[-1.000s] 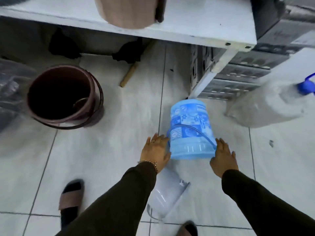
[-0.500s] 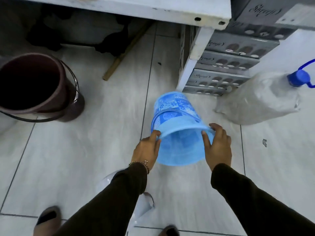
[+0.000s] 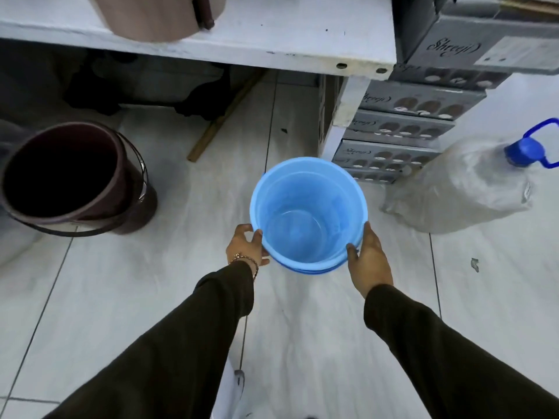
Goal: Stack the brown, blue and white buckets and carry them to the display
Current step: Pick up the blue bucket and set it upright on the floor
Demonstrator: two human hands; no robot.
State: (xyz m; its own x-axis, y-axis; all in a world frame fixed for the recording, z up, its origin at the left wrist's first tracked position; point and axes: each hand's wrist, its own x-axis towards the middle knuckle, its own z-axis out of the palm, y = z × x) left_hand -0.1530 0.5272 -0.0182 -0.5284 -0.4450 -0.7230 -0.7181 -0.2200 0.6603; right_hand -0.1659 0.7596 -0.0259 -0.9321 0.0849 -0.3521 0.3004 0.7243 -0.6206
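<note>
— What's the room like from where you stand?

— Pale, glossy floor tiles (image 3: pixel 169 267) with dark grout lines. A white painted shelf (image 3: pixel 272 40) crosses the top of the frame, a tan tub (image 3: pixel 157 16) sitting on it. At upper right, printed cardboard cartons (image 3: pixel 402 128) are stacked beside the shelf leg; a clear plastic water jug (image 3: pixel 465 192) with a blue cap lies at right. A wooden stick (image 3: pixel 223 116) lies under the shelf.

— And the buckets?

— The blue bucket (image 3: pixel 308 213), smooth translucent plastic, round and tapering, is at frame centre, mouth up toward the camera, long axis roughly vertical. The left hand (image 3: pixel 246 247) and right hand (image 3: pixel 367 258) clamp its rim from opposite sides, fingers curled onto the plastic. The brown bucket (image 3: pixel 69 176) stands at left, dark inside, wire handle down, tilted slightly. Something white shows at bottom centre, mostly hidden by the left sleeve (image 3: pixel 181 343); I cannot tell what it is.
</note>
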